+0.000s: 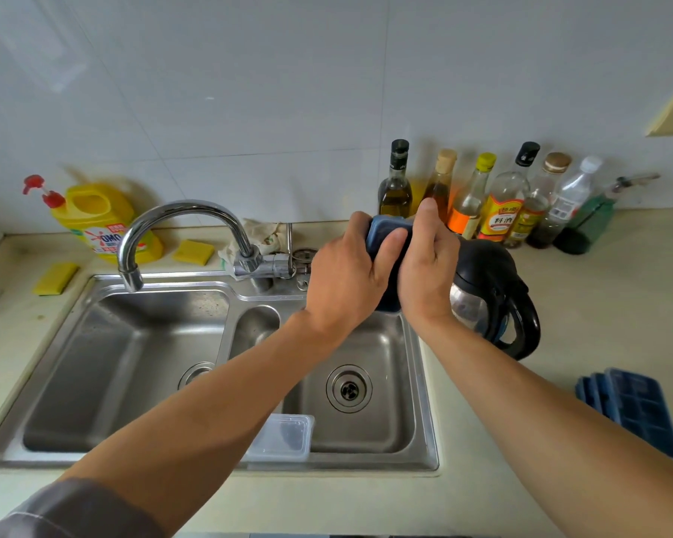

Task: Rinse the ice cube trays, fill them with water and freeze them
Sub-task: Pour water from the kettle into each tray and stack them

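Both hands hold one blue ice cube tray [389, 231] upright over the right sink basin [366, 421]. My left hand [346, 277] grips its left edge, thumb across the face. My right hand [428, 266] grips its right edge with the thumb pointing up. Most of the tray is hidden behind the hands. More blue ice cube trays [634, 405] lie stacked on the counter to the right. The chrome tap [179, 227] arches over the left basin [125, 363]; no water is visible running.
A black electric kettle [498, 300] stands just right of the hands. Several bottles [502, 200] line the back wall. A clear plastic lid [284, 440] rests on the sink's front rim. Yellow detergent jug [98, 219] and yellow sponges [55, 279] sit at back left.
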### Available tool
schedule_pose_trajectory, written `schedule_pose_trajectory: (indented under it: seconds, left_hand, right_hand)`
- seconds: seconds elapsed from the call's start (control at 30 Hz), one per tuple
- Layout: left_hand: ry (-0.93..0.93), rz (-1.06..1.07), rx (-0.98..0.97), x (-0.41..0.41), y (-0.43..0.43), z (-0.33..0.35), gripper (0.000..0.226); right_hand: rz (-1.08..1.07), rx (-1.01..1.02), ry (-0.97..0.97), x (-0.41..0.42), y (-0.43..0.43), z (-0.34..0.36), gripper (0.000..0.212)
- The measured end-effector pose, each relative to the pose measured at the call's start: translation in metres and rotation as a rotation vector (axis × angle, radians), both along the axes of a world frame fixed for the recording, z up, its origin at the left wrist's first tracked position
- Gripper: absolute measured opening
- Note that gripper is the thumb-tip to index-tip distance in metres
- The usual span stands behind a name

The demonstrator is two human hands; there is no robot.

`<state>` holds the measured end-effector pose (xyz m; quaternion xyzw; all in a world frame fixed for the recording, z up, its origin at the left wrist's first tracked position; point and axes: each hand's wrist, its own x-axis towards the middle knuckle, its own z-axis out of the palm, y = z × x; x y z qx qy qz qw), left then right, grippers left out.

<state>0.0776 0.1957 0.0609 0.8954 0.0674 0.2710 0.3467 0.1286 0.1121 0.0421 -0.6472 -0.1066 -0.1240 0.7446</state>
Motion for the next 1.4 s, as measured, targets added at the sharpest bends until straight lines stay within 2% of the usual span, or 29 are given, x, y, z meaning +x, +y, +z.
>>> schedule_pose_trajectory:
  seconds: [0.17, 0.27, 0.33, 0.4, 0.5, 0.63, 0.73, 0.87, 1.03, 1.23, 1.4]
  left_hand:
    - [-0.022, -0.002, 0.033, 0.004, 0.005, 0.001, 0.059]
    - [0.009, -0.008, 0.027, 0.003, 0.007, -0.01, 0.049]
    - [0.098, -0.001, 0.031, 0.0, 0.007, -0.025, 0.044]
    - [0.243, 0.025, 0.029, 0.002, 0.011, -0.042, 0.044]
    - [0.374, 0.078, -0.088, 0.005, 0.023, -0.064, 0.047]
    - [0.401, 0.18, -0.328, 0.007, 0.044, -0.091, 0.045]
    - [0.446, 0.218, -0.481, 0.009, 0.052, -0.108, 0.043]
    - [0.53, 0.204, -0.577, 0.011, 0.057, -0.126, 0.043]
    - [0.596, 0.157, -0.676, 0.018, 0.071, -0.136, 0.053]
    - [0.619, 0.108, -0.659, 0.022, 0.074, -0.146, 0.058]
    - [0.646, 0.086, -0.677, 0.023, 0.077, -0.146, 0.053]
  right_hand:
    - [-0.002, 0.028, 0.012, 0.003, 0.005, 0.003, 0.057]
    - [0.011, 0.008, 0.034, 0.002, 0.003, -0.009, 0.053]
    - [0.05, -0.03, 0.129, -0.004, -0.001, -0.029, 0.061]
    - [0.1, -0.096, 0.305, -0.008, -0.002, -0.046, 0.065]
    - [0.223, -0.246, 0.427, -0.005, -0.005, -0.06, 0.06]
    - [0.524, -0.427, 0.556, -0.012, -0.015, -0.076, 0.048]
    - [0.657, -0.407, 0.662, -0.019, -0.018, -0.084, 0.023]
    - [0.612, -0.389, 0.688, -0.025, -0.013, -0.094, 0.01]
    - [0.596, -0.495, 0.698, -0.029, -0.02, -0.102, 0.013]
    - [0.588, -0.452, 0.76, -0.033, -0.021, -0.107, 0.011]
    - [0.552, -0.445, 0.777, -0.034, -0.017, -0.109, 0.013]
